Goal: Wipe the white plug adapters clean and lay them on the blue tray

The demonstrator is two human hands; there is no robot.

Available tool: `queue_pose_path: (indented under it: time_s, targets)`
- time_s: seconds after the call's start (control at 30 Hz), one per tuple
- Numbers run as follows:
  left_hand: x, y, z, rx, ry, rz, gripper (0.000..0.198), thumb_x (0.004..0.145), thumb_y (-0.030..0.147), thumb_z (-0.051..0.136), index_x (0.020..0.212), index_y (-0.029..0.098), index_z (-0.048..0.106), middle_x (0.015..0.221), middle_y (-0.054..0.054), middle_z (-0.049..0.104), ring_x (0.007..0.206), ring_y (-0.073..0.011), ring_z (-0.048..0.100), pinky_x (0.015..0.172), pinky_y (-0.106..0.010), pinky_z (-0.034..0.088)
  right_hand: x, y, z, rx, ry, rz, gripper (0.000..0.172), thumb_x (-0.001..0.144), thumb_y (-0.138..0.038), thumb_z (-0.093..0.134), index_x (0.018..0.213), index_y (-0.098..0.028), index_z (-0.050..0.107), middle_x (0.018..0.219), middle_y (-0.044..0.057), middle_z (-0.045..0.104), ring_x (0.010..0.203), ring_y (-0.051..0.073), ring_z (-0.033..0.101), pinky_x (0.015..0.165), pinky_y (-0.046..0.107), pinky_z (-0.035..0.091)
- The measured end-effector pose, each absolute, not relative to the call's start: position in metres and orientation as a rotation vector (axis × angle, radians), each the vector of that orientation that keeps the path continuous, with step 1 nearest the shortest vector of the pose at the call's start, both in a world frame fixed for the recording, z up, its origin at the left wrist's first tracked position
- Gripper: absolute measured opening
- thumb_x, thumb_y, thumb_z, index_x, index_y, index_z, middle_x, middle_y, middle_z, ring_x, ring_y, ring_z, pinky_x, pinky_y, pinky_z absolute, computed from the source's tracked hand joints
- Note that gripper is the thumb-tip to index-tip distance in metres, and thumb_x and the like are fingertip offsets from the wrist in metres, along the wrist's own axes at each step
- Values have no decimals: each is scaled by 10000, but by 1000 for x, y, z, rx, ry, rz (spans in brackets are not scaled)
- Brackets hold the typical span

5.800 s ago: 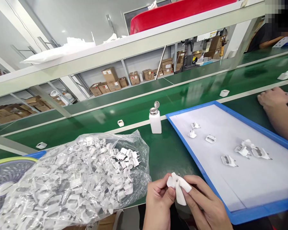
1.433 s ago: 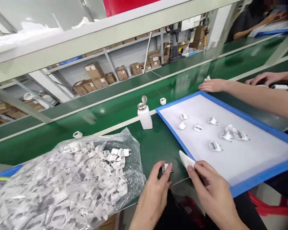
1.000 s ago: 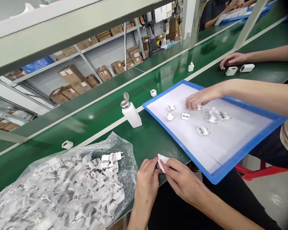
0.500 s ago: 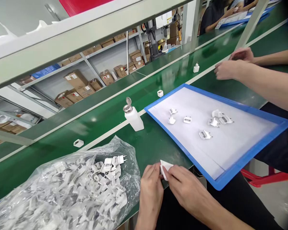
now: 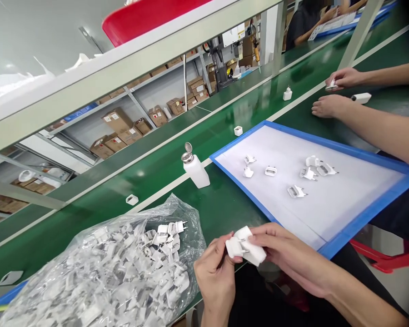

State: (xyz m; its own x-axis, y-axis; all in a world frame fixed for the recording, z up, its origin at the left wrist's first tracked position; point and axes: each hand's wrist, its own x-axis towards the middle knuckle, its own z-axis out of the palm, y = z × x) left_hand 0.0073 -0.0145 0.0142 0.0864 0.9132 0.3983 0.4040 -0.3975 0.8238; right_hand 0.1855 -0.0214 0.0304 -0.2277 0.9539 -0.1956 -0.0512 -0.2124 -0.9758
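My left hand (image 5: 216, 270) pinches a small white plug adapter (image 5: 234, 247) at the table's near edge. My right hand (image 5: 288, 254) presses a folded white wipe cloth (image 5: 250, 247) against that adapter. A clear plastic bag (image 5: 122, 268) heaped with several white plug adapters lies just left of my hands. To the right sits a blue-framed white tray (image 5: 347, 229) with several loose adapters (image 5: 296, 191) on it. A white pump bottle (image 5: 196, 168) with a metal cap stands beyond the bag.
A co-worker's two forearms and hands (image 5: 330, 106) rest on the green belt beyond the tray, near a white charger (image 5: 360, 97). Small white parts (image 5: 238, 131) lie along the green conveyor (image 5: 157, 159). An overhead shelf beam (image 5: 122, 72) carries a red bin; cartons fill distant racks.
My hands have lifted the adapter and cloth slightly off the table edge, closer to me. The co-worker's hand has left the tray and gone back to the belt.
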Motion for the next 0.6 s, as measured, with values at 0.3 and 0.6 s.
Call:
queue_pose_path:
  time_s: [0.3,0.6]
  targets:
    - [35,-21,20,764,1314,1331,311,712,304,853,992,170,833,991,-112,809,866,-221,740,759,-254,581,151,-49,12,-893,-1375,1067,240,1044,-197,454,943,-202,671,889,15,518,737,112,513,644,231,436]
    - [39,-25,39,667,1142,1215,230,701,312,889,819,126,825,799,-84,759,769,-177,653,740,-252,519,169,-36,22,-806,-1855,497,581,976,18,459,1526,-166,433,1074,108,633,901,179,582,793,311,541]
